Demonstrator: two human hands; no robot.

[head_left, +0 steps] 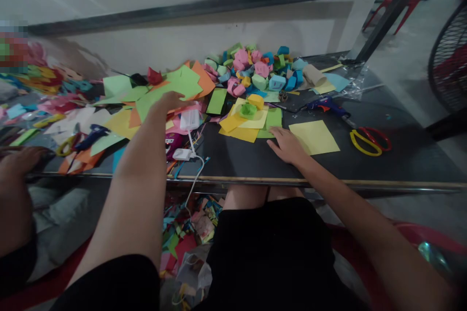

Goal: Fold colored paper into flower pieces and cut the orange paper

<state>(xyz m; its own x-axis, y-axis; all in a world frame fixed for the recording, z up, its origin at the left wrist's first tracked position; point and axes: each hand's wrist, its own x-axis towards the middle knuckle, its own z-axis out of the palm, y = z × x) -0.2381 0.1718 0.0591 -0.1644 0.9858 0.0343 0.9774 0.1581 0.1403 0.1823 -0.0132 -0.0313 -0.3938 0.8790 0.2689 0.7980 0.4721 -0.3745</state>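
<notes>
Reaching left hand (168, 102): stretched over the big green paper (187, 80); I cannot tell if the fingers hold it.
Right hand (286, 144): resting loose on the dark counter (241, 161), gripping nothing, its fingertips at the edge of a small green sheet (274, 118).
Next to the right hand: a pale yellow square sheet (316, 137) lies flat.
Between the hands: darker yellow sheets (245, 133), with a green paper cup shape (248, 110) and a yellow folded piece (256, 101) above them.
Farther right: a blue glue gun (325, 103), then scissors (370, 141) with red and yellow handles.
At the back: a heap of folded paper bits (260, 69), pink, blue and green, beside a brown cardboard tube (314, 76).
Far left: another person's hand (16, 167).
</notes>
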